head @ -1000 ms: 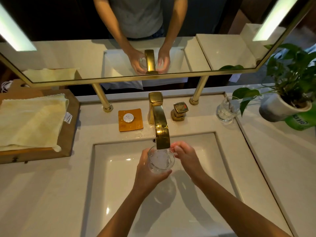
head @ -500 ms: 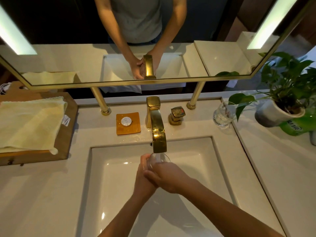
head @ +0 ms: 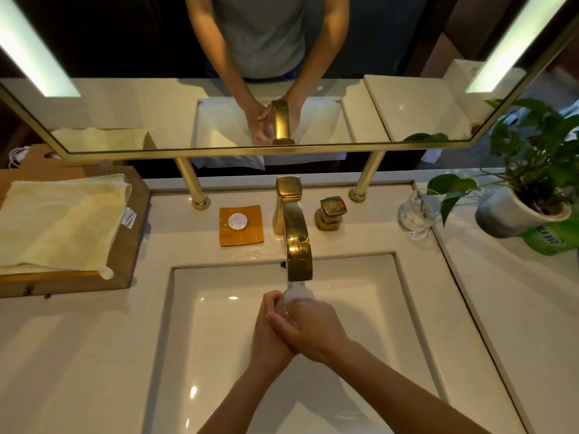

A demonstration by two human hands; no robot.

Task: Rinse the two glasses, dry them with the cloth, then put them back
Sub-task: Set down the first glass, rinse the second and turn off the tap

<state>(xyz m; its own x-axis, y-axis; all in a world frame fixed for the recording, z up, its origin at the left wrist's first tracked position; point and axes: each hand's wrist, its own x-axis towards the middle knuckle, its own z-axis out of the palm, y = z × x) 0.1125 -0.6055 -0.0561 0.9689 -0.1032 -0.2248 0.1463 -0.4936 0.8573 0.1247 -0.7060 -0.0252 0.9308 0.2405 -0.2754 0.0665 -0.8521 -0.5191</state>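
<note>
A pale stone worktop (head: 78, 355) fills the view, with a white rectangular sink (head: 219, 355) sunk into its middle and a gold-framed mirror (head: 125, 120) with lit strips running along the back on gold posts. Over the basin, both hands are wrapped round a glass (head: 296, 296) right under the spout of the gold tap (head: 296, 239), water running onto it. The left hand (head: 269, 333) cups the glass from the left side, fingers curled closed on it; the right hand (head: 316, 330) lies across it from the right, its grip closed over the glass too, so only the wet rim shows. The second glass (head: 415, 214) stands upright on the worktop to the right of the tap, just beside the plant pot (head: 513, 214), with a green leaf hanging in front of it. Writing shows on a green container (head: 551, 239) below the pot, too bent to read. A gold handle (head: 332, 211) sits just right of the tap, and a small orange tray (head: 241, 225) with a round white wrapped soap (head: 237, 221) sits to its left; the print on it is too small to make out. Far left, the pale yellow cloth (head: 59, 227) lies folded on a wooden board (head: 131, 245), a white tag at its edge.
</note>
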